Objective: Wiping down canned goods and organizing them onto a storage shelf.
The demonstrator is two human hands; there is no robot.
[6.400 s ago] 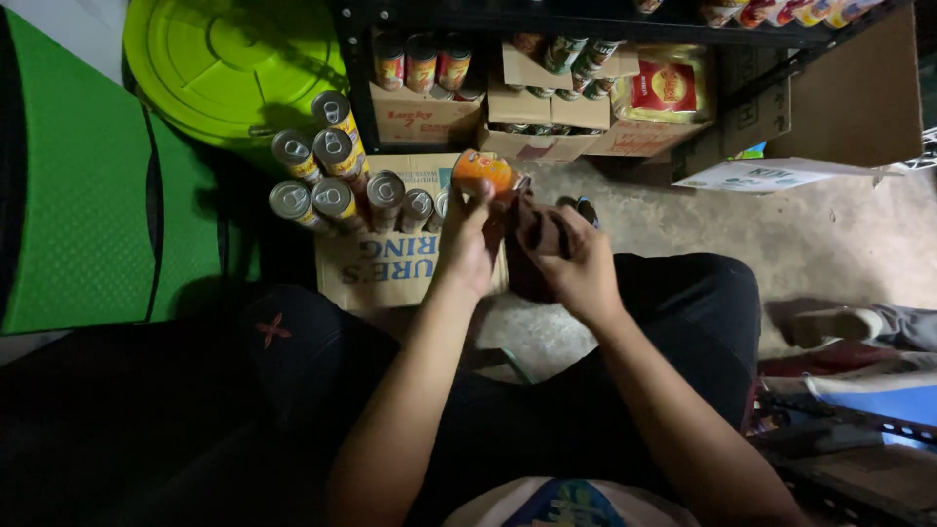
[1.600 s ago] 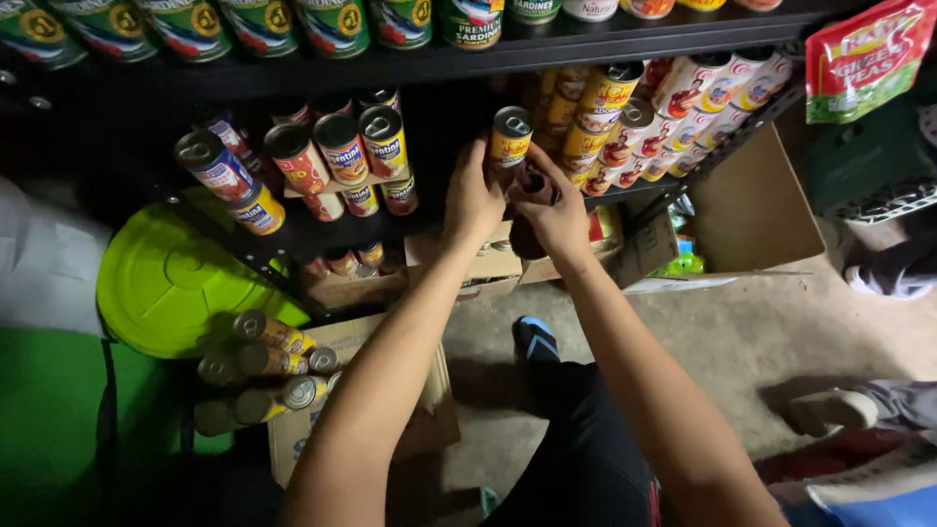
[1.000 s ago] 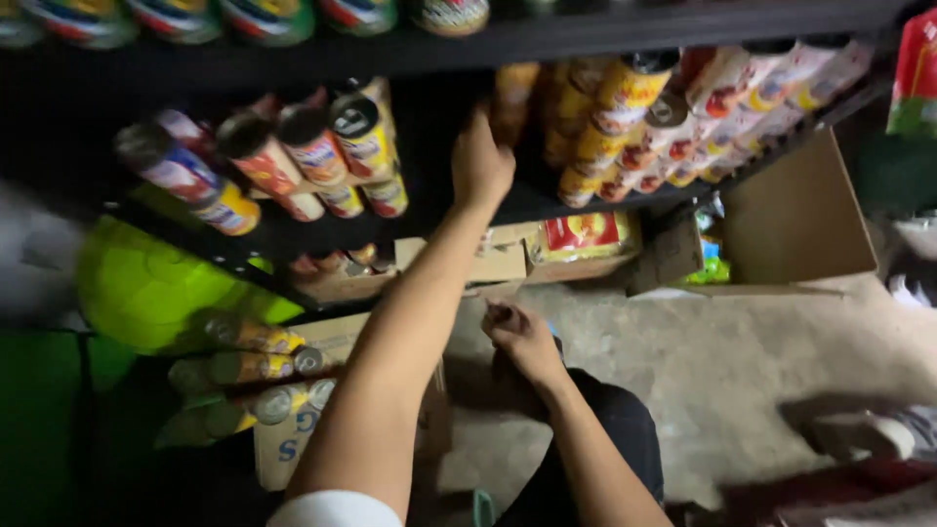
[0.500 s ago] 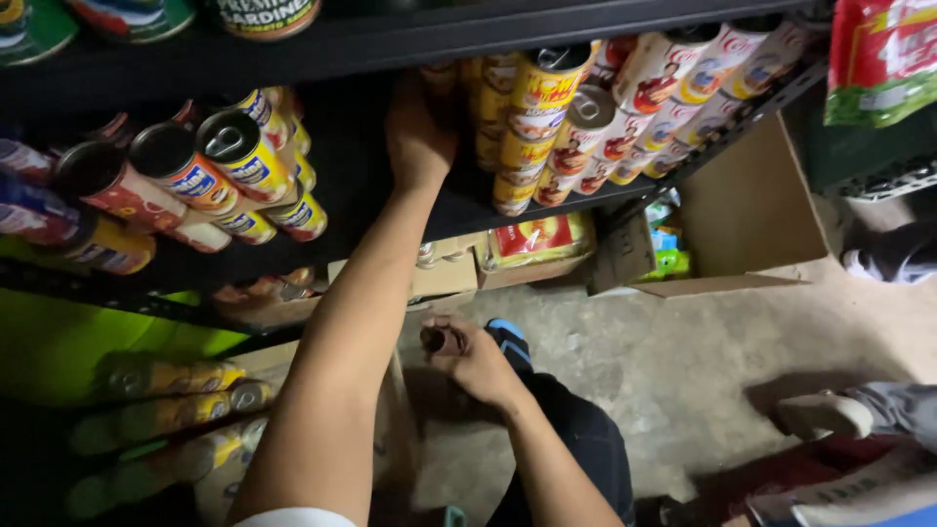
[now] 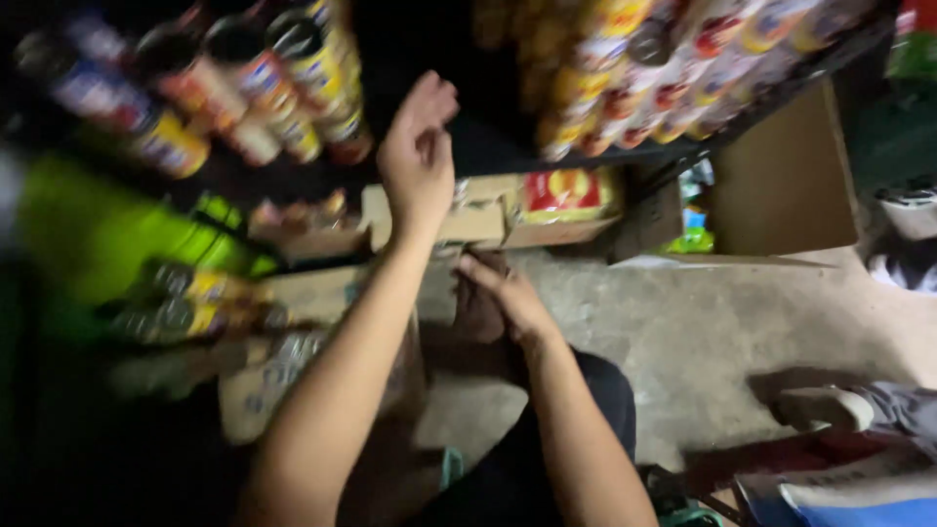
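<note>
Left hand (image 5: 418,161) raised to the dark shelf gap, fingers loosely spread, palm away from camera, nothing visibly in its grip; it hangs just beside the cans on either side, contact not clear through the blur. Right hand (image 5: 506,293) low over the concrete floor (image 5: 742,322), fingers curled round a dark object (image 5: 480,310); object too blurred to name, and whether it is clamped or only touched cannot be told

Surroundings, largest first: black shelf (image 5: 508,151) running across the top of view; bright green round lid (image 5: 107,234) at far left, smeared by motion; open brown carton (image 5: 786,176) standing at right of the shelf; printed cardboard box (image 5: 283,381) on the floor under the left forearm, holding cans lying on their sides. Left group of cans (image 5: 244,88) with red and yellow labels lies tipped toward the camera; right group of cans (image 5: 664,68) stacked in rows. Flat red-and-yellow packet (image 5: 566,195) on the cartons below the shelf
</note>
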